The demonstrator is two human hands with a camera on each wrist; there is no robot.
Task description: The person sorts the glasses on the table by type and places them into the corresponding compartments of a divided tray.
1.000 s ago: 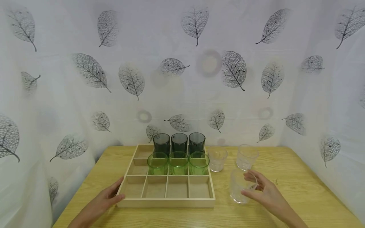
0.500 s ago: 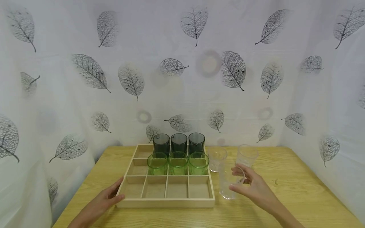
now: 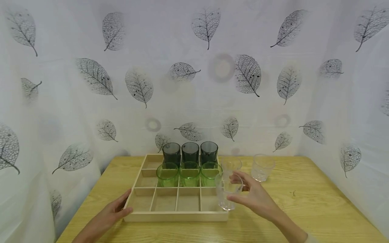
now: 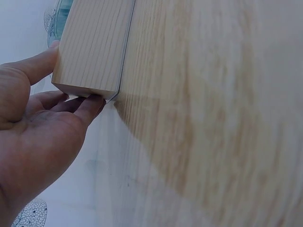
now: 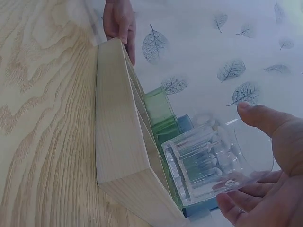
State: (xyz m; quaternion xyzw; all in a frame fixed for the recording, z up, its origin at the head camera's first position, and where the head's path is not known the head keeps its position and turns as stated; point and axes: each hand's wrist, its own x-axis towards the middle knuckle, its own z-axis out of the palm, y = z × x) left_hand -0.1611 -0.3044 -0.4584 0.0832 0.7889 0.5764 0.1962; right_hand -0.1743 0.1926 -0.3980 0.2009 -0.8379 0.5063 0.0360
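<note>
And there it was: the right hand (image 3: 253, 198) had a clear glass (image 3: 224, 199) pinched between thumb and curled fingers, right at the front right corner of the wooden tray (image 3: 176, 217)! The tray's right wall (image 5: 142, 198) rose just below the glass; whether the two touched, you couldn't tell. At the opposite corner, the left hand (image 3: 113, 210) gripped the wood, thumb on one side, fingers hooked round the other.

Traffic was tight ahead! Three green glasses (image 3: 190, 176) filled the middle row's right-hand compartments, the rightmost partly masked by the held glass. Behind them stood three dark glasses (image 3: 190, 150), their lower parts screened by the green. Just outside the tray, a second tumbler (image 3: 232, 163) stood half hidden behind the held glass, and a third tumbler (image 3: 263, 167) waited farther right on the table (image 3: 304, 209). Leaf-printed cloth (image 3: 200, 101) closed off the back.
</note>
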